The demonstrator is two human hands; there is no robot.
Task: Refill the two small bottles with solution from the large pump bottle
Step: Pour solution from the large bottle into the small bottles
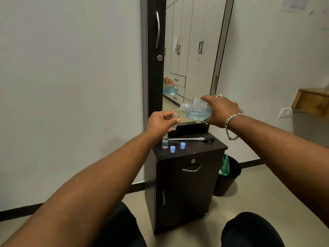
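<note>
Dark-trousered knees (249, 230) sit at the bottom edge, at six o'clock, and two bare forearms reach up from them toward the centre. At about eleven o'clock from the cabinet top, the left hand (160, 122) has its fingers and thumb curled round a small clear plastic bottle (175, 120), uncapped, held in the air with its mouth upward. Just to its right, at one o'clock, the right hand (220, 110), wearing a silver ring and a silver chain bracelet (231, 125), grips a large clear bottle of pale blue liquid (196, 108). That bottle is tipped almost level, its open threaded neck pointing left, just beside and slightly above the small bottle's mouth; whether liquid is passing between them I cannot tell.

Below the hands stands a dark brown wooden cabinet (185, 189) with a curved metal handle. On its top, at nine o'clock, a second small clear bottle (165, 141) stands upright. Two light blue plastic caps (172, 149) (182, 145) stand near it toward the front edge. Behind them lies the black pump head with its long white tube (192, 139), pointing left.

A tall mirror (192, 50) rises behind the cabinet, and a black waste bin with a green liner (227, 175) stands at three o'clock.
</note>
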